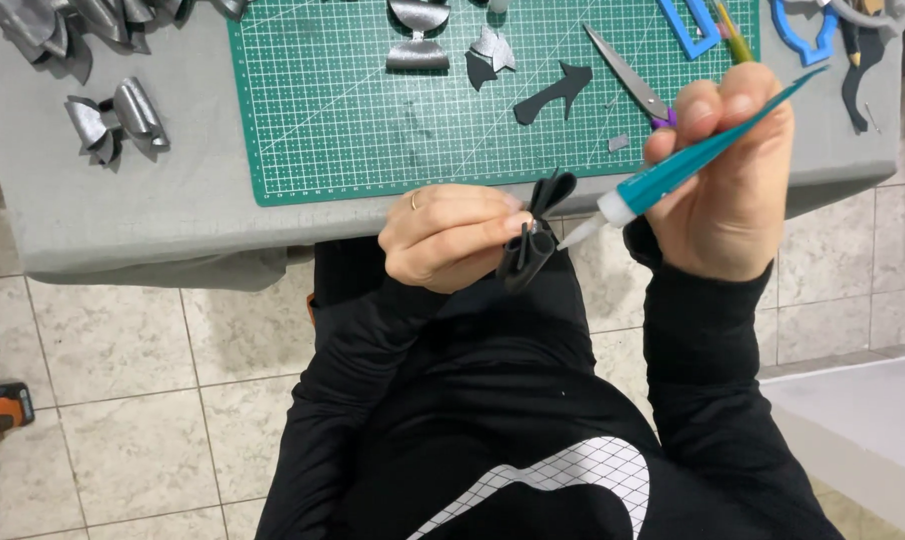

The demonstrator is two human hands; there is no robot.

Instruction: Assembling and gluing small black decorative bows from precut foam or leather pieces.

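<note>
The left hand [451, 238] pinches a folded black bow piece [535, 240] below the table edge [173, 250]; the right hand [725, 175] grips a teal glue applicator [688, 160], nozzle just beside the folds. Risk — excess glue could smear fingers or the folds could spring open. The nozzle's contact, probably close, cannot be confirmed — scissors [628, 78] partly hidden.
</note>
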